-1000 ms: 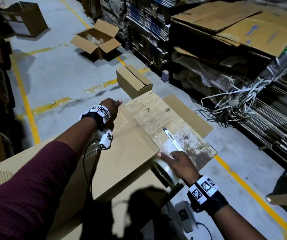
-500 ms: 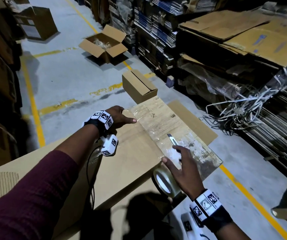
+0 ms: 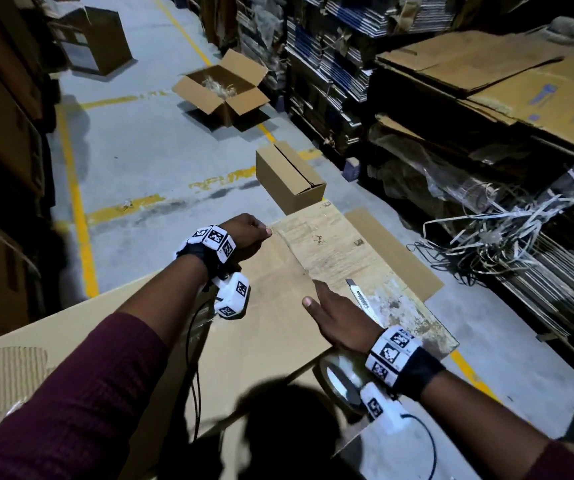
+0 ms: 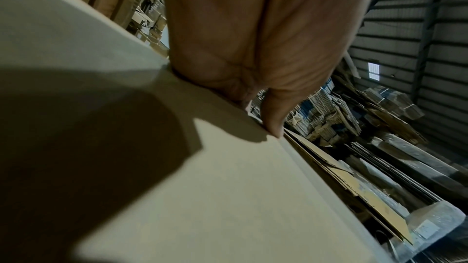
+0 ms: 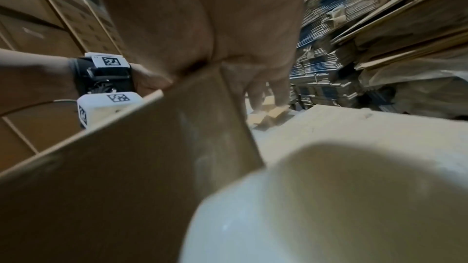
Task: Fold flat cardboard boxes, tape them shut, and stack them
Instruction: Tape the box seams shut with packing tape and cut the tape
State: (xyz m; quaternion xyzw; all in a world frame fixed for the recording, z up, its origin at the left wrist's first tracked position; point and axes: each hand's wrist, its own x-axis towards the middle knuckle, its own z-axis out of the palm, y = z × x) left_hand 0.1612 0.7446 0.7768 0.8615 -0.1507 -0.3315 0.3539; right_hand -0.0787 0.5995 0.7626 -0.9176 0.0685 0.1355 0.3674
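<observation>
Brown cardboard box (image 3: pixel 278 306) at centre frame; maroon sleeve (image 3: pixel 71 393) lower left; yellow lines (image 3: pixel 77 209) cross the grey floor (image 3: pixel 140 161), upper left.

Cutter (image 3: pixel 361 296) lies on board (image 3: pixel 330 244), right of box (image 3: pixel 271 327), tape roll (image 3: pixel 339 384) nearer

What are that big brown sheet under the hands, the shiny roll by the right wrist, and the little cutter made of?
Sheet: cardboard, going by its matte brown face and creased fold line; a ribbed corrugated piece lies nearby.
Roll: likely clear plastic packing tape, glossy and see-through with a pale ring.
Cutter: apparently a pale plastic body with a grey, metal-looking blade tip; too small to be sure.
</observation>
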